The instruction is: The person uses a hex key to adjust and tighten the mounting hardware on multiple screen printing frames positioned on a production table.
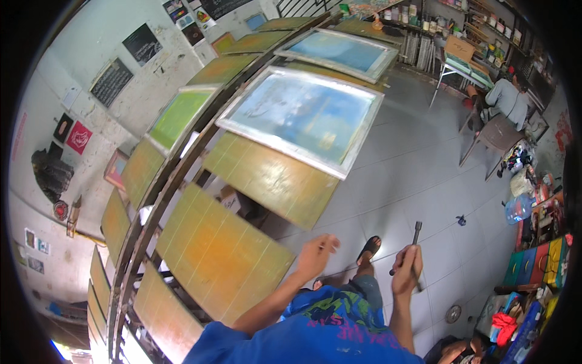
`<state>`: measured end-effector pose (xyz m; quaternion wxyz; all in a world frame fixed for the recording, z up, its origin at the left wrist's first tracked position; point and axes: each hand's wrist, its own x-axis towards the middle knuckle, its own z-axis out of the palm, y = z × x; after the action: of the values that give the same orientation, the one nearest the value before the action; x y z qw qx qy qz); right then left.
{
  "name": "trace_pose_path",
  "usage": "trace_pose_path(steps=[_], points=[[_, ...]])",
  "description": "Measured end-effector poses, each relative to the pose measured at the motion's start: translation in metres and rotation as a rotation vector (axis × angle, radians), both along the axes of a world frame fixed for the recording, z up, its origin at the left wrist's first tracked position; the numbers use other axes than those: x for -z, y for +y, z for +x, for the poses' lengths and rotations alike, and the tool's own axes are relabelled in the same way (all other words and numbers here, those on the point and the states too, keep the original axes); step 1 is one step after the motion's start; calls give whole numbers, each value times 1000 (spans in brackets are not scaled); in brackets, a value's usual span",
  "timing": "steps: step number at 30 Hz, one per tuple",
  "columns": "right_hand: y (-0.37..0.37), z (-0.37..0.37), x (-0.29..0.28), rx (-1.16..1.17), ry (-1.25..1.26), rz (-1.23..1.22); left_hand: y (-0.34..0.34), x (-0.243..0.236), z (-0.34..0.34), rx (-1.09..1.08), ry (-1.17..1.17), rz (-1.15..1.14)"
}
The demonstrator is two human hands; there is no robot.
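Observation:
My right hand is closed around a dark metal socket wrench, whose shaft sticks up above the fist; other ends of it show beside and below the fingers. My left hand holds nothing, its fingers loosely bent and apart. It hovers near the right edge of a yellow-brown board, one of several tilted along a long rack. Farther up the row, a wood-framed screen with blue mesh lies over another board. A second blue screen lies beyond it.
A dark rail runs lengthwise, with a green screen on its far side. Grey tiled floor stretches to the right. A seated person, a chair, a water jug and coloured drawers stand along the right.

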<state>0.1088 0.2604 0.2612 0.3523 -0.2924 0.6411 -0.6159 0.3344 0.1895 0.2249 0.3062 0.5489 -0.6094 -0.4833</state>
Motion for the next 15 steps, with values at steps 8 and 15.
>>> trace_pose_path(steps=[8, 15], points=[[-95, -122, 47, -129, 260, 145, -176, 55, -33, -548, 184, 241], [-214, -235, -23, -162, 437, 108, -275, 116, 15, -874, -194, 308]])
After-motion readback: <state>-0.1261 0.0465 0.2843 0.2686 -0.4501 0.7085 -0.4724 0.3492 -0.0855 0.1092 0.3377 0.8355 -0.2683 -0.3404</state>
